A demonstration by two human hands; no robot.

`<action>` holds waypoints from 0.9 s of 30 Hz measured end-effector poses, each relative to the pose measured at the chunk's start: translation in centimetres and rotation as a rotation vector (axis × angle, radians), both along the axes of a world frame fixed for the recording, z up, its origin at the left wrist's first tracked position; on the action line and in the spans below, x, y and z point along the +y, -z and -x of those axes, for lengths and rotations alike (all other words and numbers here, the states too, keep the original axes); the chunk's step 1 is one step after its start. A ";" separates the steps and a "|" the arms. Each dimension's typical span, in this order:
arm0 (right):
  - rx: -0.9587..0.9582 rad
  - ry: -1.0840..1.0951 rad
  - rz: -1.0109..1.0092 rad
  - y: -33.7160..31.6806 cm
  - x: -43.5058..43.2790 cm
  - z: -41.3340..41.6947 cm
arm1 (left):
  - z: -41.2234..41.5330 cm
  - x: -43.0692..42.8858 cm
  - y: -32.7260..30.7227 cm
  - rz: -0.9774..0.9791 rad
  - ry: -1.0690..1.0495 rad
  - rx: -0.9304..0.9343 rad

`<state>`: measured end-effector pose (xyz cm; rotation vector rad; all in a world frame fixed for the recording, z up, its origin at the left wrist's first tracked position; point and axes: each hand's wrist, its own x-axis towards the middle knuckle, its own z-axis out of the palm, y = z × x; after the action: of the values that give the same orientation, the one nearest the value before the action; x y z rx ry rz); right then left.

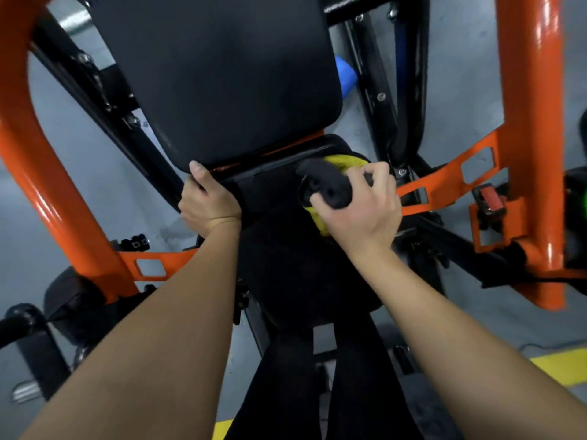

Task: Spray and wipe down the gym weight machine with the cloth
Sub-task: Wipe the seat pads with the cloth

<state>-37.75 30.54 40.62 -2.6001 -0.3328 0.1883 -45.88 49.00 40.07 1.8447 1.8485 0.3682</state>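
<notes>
Orange machine frame [28, 147] at left; your left hand [208, 206] curls its fingers round the black back pad's [222, 74] near-left corner. Right of it, your right hand [360, 209] clamps a black object [327, 185] against the yellow cloth [343, 161] at the seat's [286, 265] far end.

Nothing legible in view. No text, label, brand mark, number or sign can be read on the weight machine [527, 122]; its surfaces show plain paint and padding only, and the edges of the view are smeared by motion blur.
</notes>
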 end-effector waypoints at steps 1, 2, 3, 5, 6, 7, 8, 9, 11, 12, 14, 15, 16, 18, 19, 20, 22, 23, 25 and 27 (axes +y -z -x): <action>0.131 0.116 -0.063 -0.8 0.8 -0.4 | 0.0 -0.1 0.0 -0.003 -0.001 -0.007; 0.232 0.227 -0.123 -1.2 1.8 -0.6 | 0.0 0.0 -0.1 -0.003 0.001 -0.007; 0.268 0.308 -0.166 -1.3 2.8 -0.8 | 0.1 0.1 -0.1 -0.003 0.002 -0.003; 0.177 0.334 -0.136 -1.5 4.4 -0.3 | 0.3 0.2 -0.2 0.007 0.019 0.006; 0.076 0.316 -0.107 -1.5 4.7 0.2 | 0.3 0.3 -0.2 0.021 0.031 0.009; -0.003 0.301 -0.090 -1.1 4.6 1.0 | 0.4 0.2 -0.2 0.035 0.041 0.012; -0.066 0.286 -0.085 -0.5 4.2 1.9 | 0.4 0.2 -0.2 0.044 0.053 0.015; -0.103 0.268 -0.082 0.3 3.7 2.8 | 0.5 0.4 -0.1 0.050 0.053 0.026; -0.104 0.314 -0.077 1.7 2.3 4.6 | 0.6 0.4 -0.1 0.051 0.066 0.041; -0.072 0.359 -0.077 2.5 1.4 5.6 | 0.6 0.4 0.0 0.054 0.068 0.045; 0.017 0.451 -0.075 4.1 -0.8 8.5 | 0.8 0.2 0.1 0.052 0.076 0.045; 0.059 0.499 -0.063 4.9 -2.1 10.1 | 0.8 0.2 0.3 0.049 0.085 0.043; 0.098 0.552 -0.056 5.6 -3.4 11.8 | 0.9 0.2 0.4 0.042 0.101 0.041; 0.187 0.633 -0.063 6.6 -5.4 14.1 | 1.1 0.3 0.3 0.026 0.115 0.030; 0.235 0.662 -0.066 6.7 -6.0 14.5 | 1.1 0.3 0.4 0.020 0.119 0.024; 0.282 0.689 -0.057 6.7 -6.2 14.6 | 1.1 0.2 0.5 0.015 0.126 0.023; 0.333 0.731 -0.036 5.8 -5.7 13.8 | 1.4 0.3 0.6 0.004 0.129 0.028; 0.324 0.735 -0.033 5.2 -5.0 13.1 | 1.4 0.5 0.7 0.002 0.121 0.025; 0.295 0.702 -0.061 3.6 -3.2 11.3 | 1.4 0.5 0.8 0.022 0.112 0.021; 0.293 0.604 -0.171 1.8 -0.4 9.0 | 1.5 0.5 0.7 0.040 0.105 0.016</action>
<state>-46.77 30.14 38.80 -2.3366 0.5135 0.3026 -47.36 49.48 39.36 1.9134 1.7474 0.2780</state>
